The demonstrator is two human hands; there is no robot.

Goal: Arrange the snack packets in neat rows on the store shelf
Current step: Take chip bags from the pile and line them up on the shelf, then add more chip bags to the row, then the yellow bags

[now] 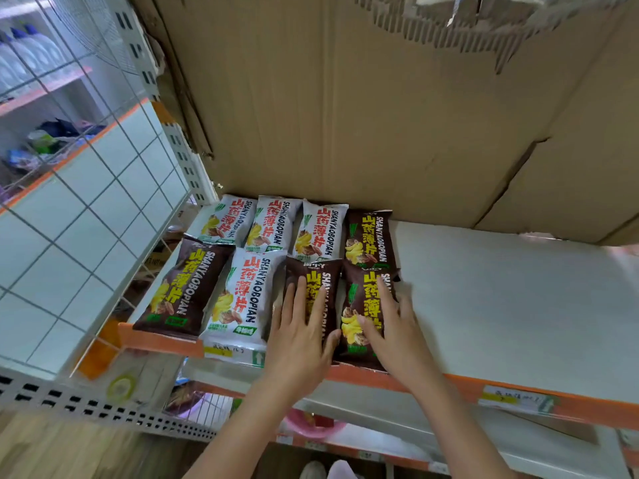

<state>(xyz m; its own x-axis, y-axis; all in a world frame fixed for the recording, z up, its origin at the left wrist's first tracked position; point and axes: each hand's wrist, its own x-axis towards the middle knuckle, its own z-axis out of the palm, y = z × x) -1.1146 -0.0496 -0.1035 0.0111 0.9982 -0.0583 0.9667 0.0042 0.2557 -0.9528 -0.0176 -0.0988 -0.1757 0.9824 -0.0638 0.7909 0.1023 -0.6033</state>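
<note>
Left hand (300, 335) flat on third front brown packet (328, 281), right hand (390, 323) flat on fourth (363, 299); fingers (385, 295) straight, spread. Long axes front-to-back on shelf (501, 288).

I've got torn cardboard (345, 108) along the far wall, a wire grid panel (79, 216) left, bottles (27, 53) behind it, a pink basin (311, 425) lower down.

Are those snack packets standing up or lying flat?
Lying flat. All eight snack packets rest face up on the shelf in two rows, printed fronts showing, none propped upright.
</note>
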